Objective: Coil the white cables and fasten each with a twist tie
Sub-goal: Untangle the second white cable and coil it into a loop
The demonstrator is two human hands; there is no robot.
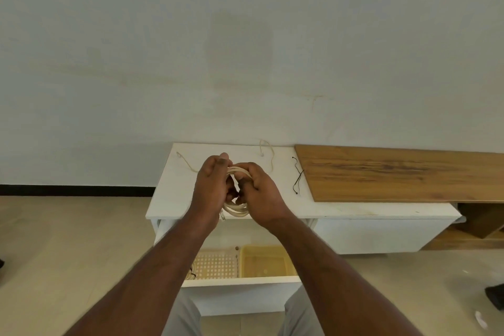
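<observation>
A coiled white cable (pixel 237 210) hangs between my hands above the white cabinet top (pixel 174 199). My left hand (pixel 211 185) grips the coil from the left, fingers curled round its strands. My right hand (pixel 259 188) grips it from the right, fingertips pinching at the coil's middle, where something small and dark shows; I cannot tell if it is a tie. A connector end hangs below my left wrist. Loose white cable (pixel 268 154) lies at the back of the top, another strand (pixel 186 162) at the left. Black twist ties (pixel 297 179) lie to the right.
A wooden board (pixel 395 172) covers the right part of the cabinet. Below my arms a drawer (pixel 240 279) stands pulled out, holding a perforated white basket (pixel 215 264) and a yellow bin (pixel 268 260). A plain wall rises behind; tiled floor lies left and right.
</observation>
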